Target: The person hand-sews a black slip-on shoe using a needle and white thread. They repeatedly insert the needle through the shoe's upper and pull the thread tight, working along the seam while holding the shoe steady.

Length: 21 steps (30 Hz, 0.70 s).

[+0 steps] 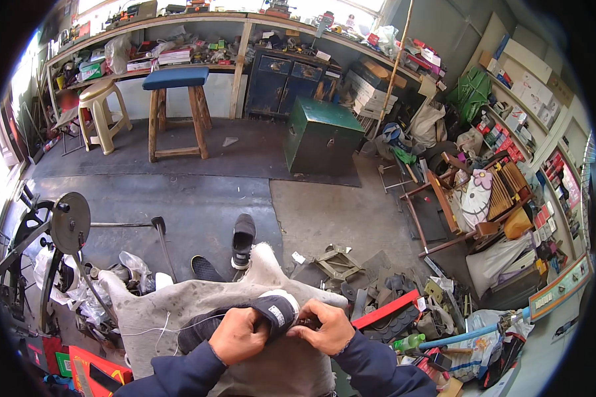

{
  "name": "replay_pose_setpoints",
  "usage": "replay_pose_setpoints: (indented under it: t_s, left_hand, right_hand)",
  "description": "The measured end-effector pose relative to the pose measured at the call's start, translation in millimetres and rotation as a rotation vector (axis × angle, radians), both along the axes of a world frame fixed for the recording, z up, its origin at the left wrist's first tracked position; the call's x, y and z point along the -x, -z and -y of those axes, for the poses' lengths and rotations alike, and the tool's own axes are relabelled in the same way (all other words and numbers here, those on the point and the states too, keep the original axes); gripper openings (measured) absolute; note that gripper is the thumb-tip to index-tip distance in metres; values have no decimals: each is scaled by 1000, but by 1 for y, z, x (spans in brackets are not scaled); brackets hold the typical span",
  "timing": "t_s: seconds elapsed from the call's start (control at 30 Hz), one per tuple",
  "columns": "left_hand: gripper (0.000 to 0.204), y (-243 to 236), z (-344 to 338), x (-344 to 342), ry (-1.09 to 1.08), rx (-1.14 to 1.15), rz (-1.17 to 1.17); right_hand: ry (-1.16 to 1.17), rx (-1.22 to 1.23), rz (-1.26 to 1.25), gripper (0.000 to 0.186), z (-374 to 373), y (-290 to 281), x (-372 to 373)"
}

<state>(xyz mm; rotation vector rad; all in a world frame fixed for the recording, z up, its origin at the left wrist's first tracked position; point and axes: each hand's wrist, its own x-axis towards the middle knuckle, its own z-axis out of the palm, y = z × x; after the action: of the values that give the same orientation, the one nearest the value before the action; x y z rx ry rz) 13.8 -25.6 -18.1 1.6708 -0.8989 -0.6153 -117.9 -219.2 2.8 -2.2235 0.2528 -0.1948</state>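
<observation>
A dark shoe (275, 311) with a white sole edge and a small white label lies across my lap on a pale, stained cloth apron (146, 308). My left hand (240, 335) is closed around the shoe's dark upper. At the white sole edge, my right hand (326, 327) pinches with thumb and fingers; whatever is between them is too small and covered to name. White thread (179, 329) runs from the shoe leftward and dangles in loose loops over the apron.
Beyond the apron stands another dark shoe (244, 239) on the floor mat. A black hand-wheel machine (70, 221) is at left. Scrap rubber and tools with a red bar (387, 309) lie at right. Farther off are a blue-topped stool (175, 79) and a green chest (324, 135).
</observation>
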Motion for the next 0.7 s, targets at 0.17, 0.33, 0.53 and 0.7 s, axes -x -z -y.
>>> replay_pose_setpoints:
  t_s: [0.17,0.33,0.53,0.7]
  left_hand:
    - [19,-2,-2,-1,0,35,-26]
    - [21,6,-2,-4,50,-63,46]
    - [31,2,-16,-8,46,173,-119]
    - [35,-7,9,6,-48,60,-163]
  right_hand:
    - [115,106,-3,49,4,18,-1]
    - [171,348,-116,75,21,39,8]
    - [339,-378,-187,35,33,48,49]
    - [64,-1149,132,80,9,29,55]
